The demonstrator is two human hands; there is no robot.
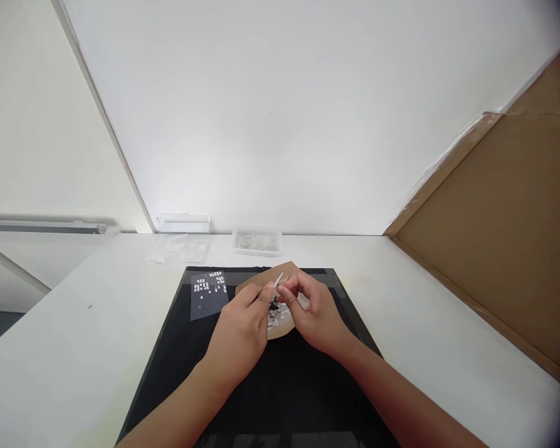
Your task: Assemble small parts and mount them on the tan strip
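Over the middle of the black mat (280, 392), my two hands meet with their fingertips close together. Between the thumb and forefinger of my left hand (245, 320) is a thin, pale stick-like piece (278, 279), pointing up and away. My right hand (315, 308) is closed in a pinch just beside it; what sits in its fingertips is too small to tell. Below the hands lies a tan sheet (261, 277) with a rounded near edge. Small white bits (279, 318) and some black bits are scattered on it, partly hidden by my hands.
Left on the mat is a clear sheet (208, 305) bearing small white rectangles. Behind the mat stand a clear plastic box (257, 241) with small pieces, clear plastic bags (177, 249) and a clear holder (185, 222). A cardboard panel (504, 230) rises at the right.
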